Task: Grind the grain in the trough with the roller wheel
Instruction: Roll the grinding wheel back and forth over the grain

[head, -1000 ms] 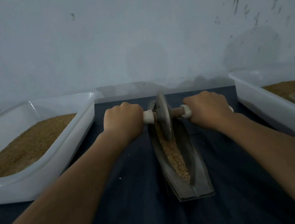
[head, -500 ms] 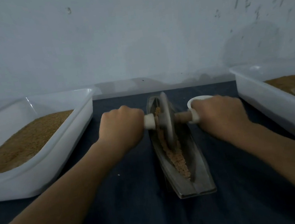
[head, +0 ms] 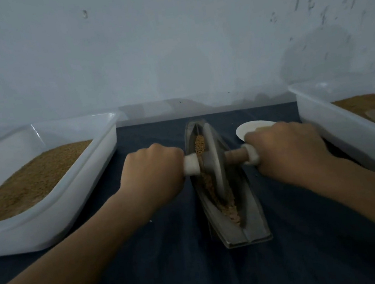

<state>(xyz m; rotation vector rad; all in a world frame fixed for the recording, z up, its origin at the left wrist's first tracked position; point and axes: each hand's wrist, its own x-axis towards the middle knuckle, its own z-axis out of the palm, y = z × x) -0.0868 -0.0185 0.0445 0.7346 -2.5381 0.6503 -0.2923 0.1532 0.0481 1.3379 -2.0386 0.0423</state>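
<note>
Reads dull dark grey on trough (head: 239,228) & roller wheel (head: 214,159), tan-gold on grain (head: 229,205) inside, brown on axle (head: 235,156), white on end caps (head: 191,164). Shows plain white on left tub (head: 48,224), right tub (head: 338,125) & small disc (head: 251,126), tan-brown on heap (head: 25,179) in left tub. Looks dark navy, no pattern, on cloth (head: 174,264); pale blue-grey w/ dark flecks top right on wall (head: 168,48).

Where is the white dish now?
The dish lies on the cloth, right of centre in the head view, between the trough and the right tub, beyond the right hand.
</note>
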